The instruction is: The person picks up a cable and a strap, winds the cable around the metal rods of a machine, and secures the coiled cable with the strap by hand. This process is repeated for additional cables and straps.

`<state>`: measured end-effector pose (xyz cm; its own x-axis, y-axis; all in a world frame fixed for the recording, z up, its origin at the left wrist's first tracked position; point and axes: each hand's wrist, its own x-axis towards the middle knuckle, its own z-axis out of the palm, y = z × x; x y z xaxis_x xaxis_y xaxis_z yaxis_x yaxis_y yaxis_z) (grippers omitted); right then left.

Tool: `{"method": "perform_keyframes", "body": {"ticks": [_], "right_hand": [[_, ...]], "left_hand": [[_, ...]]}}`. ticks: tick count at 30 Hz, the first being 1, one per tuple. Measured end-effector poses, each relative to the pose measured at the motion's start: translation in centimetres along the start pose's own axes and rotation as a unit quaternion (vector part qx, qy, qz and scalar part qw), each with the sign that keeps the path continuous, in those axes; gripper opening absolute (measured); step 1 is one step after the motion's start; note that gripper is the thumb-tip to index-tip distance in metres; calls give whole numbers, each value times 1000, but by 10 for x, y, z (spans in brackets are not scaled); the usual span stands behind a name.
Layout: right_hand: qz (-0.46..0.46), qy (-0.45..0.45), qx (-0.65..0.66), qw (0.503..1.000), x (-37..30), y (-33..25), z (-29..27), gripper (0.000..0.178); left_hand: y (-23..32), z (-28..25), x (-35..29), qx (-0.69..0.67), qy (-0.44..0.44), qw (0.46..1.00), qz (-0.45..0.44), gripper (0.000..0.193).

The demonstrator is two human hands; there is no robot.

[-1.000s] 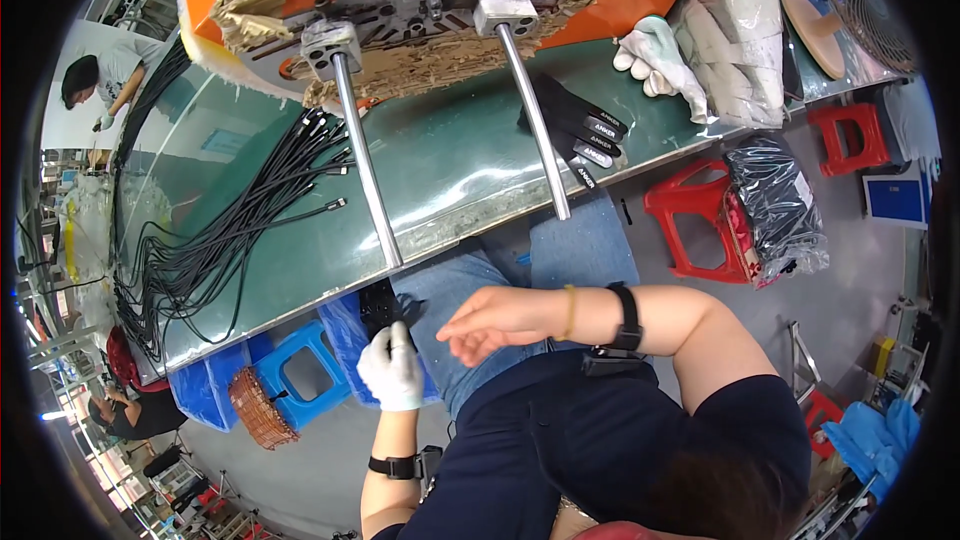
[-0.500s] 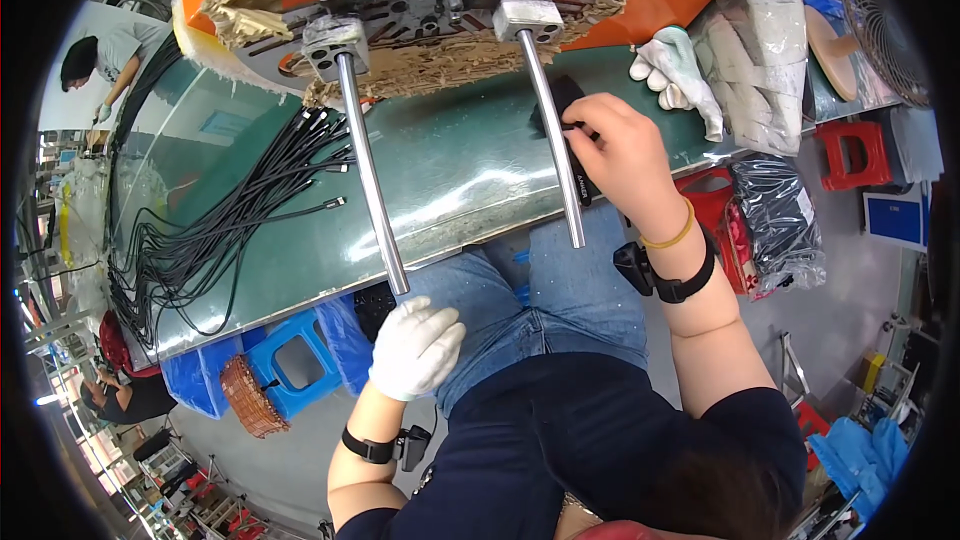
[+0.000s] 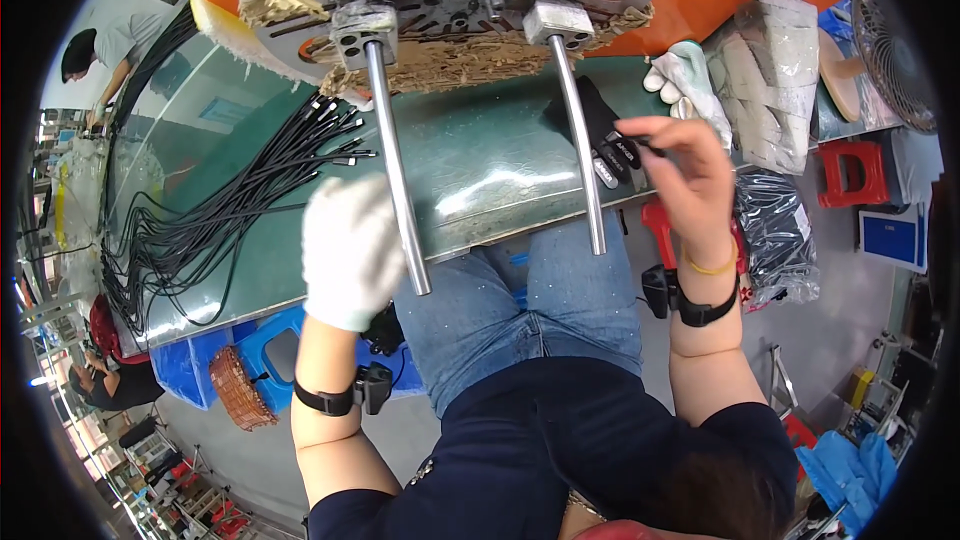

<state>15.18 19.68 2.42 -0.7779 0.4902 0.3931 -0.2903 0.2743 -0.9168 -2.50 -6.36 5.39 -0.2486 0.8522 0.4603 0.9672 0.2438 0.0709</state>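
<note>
My bare right hand (image 3: 695, 175) is over the table's right side, thumb and forefinger pinched on a narrow black strip (image 3: 650, 143). Beneath it lie several flat black strips (image 3: 610, 152) with pale lettering, on a dark patch of material (image 3: 575, 110) partly behind the right metal rod. My left hand (image 3: 348, 252), in a white glove, is raised at the table's front edge beside the left metal rod (image 3: 392, 155). Its fingers are smeared by motion. Near it, a loose bundle of black cables (image 3: 250, 185) with metal plug ends spreads across the green table (image 3: 470, 140).
Two rods, the right one (image 3: 580, 155) included, jut toward me from a slotted metal plate (image 3: 430, 0) padded with torn cardboard. White gloves (image 3: 690, 85), a wrapped package (image 3: 775, 80) and a fan (image 3: 885, 40) stand at the right. Another person (image 3: 115, 55) works at far left.
My left hand has risen from my lap toward the cables at the left. My right hand has moved right, away from the right rod, and the lettered strips now show beneath it.
</note>
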Motion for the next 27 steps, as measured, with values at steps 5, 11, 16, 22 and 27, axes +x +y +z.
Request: {"method": "perform_keyframes", "body": {"ticks": [5,11,16,22,27], "right_hand": [[8,63,183,981,-15,-21,1,16],[244,37,271,930,-34,-26,46,13],[274,-28,326,904,-34,-27,68,17],[258,-38,339,904,-36,-37,60,20],[210,-90,225,947,-39,-51,59,19]], "left_hand": [[-56,2,-36,96,-44,992,-71,20],[-30,13,-32,-23,-18,993,-117,15],[59,16,-5,-411,46,896,-165,11],[91,4,7,-619,-85,656,-424,7],[90,5,1,-567,-73,741,-353,12]]}}
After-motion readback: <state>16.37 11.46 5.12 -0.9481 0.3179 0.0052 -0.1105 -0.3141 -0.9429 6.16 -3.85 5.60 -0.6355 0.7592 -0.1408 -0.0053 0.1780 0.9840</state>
